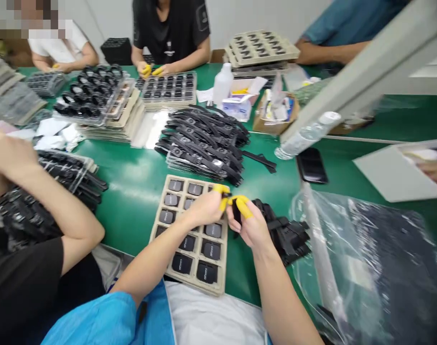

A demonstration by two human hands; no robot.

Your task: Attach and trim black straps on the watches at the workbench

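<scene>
My left hand, with yellow finger covers, is closed in a pinch around the end of a small black piece. Right beside it, my right hand, also wearing yellow covers, has its fingers wrapped round a dark black part whose kind I cannot make out. The two hands nearly touch. Below them lies a beige compartment tray holding rows of black square pieces with pale lettering. A heap of black straps is on the green table just right of my right hand, partly hidden by it.
Ahead, black bands are piled on clear trays. A plastic bottle and a phone lie right of them. A clear bag of black pieces covers the right side. A co-worker's arm rests at left; other people sit opposite.
</scene>
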